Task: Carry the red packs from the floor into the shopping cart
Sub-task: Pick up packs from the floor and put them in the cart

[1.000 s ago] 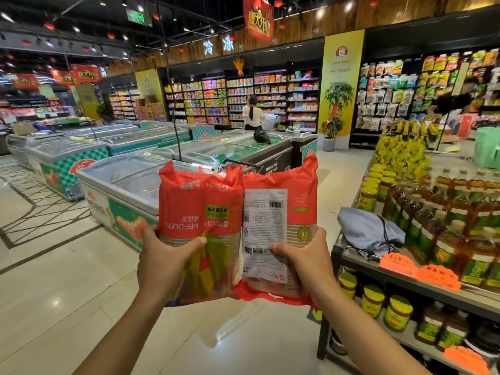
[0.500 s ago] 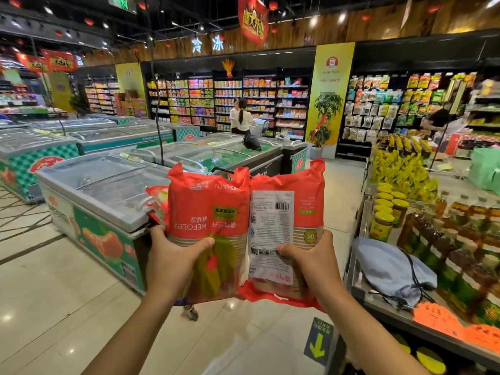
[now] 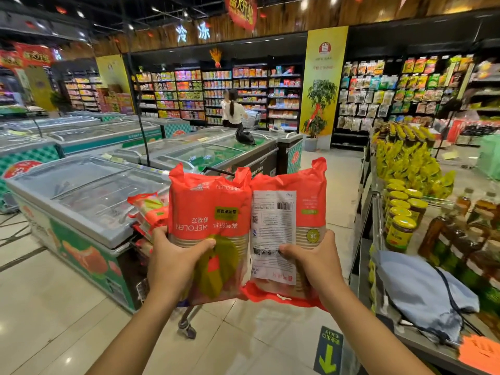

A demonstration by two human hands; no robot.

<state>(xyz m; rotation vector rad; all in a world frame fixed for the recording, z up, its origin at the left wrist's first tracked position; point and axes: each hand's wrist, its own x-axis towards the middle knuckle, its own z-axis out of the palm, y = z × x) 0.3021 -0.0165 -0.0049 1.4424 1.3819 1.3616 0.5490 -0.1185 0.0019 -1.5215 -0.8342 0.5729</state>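
Observation:
I hold two red packs of paper cups upright in front of me, side by side and touching. My left hand (image 3: 173, 261) grips the left red pack (image 3: 209, 212), thumb across its front. My right hand (image 3: 315, 262) grips the right red pack (image 3: 289, 212), whose white label with a barcode faces me. Behind the packs stands the shopping cart (image 3: 186, 324); only a wheel, a leg and part of its handle show. More red packs (image 3: 150, 208) lie in the cart, peeking out left of the held ones.
A row of chest freezers (image 3: 81, 201) runs along the left. A shelf with jars, oil bottles and a blue cloth bag (image 3: 422, 290) stands on the right. A person stands at the far shelves by another cart. A green arrow sticker marks the floor.
I have walked forward with both packs. The freezer and the right shelf are closer, and the cart with red packs in it has come into view behind the held packs.

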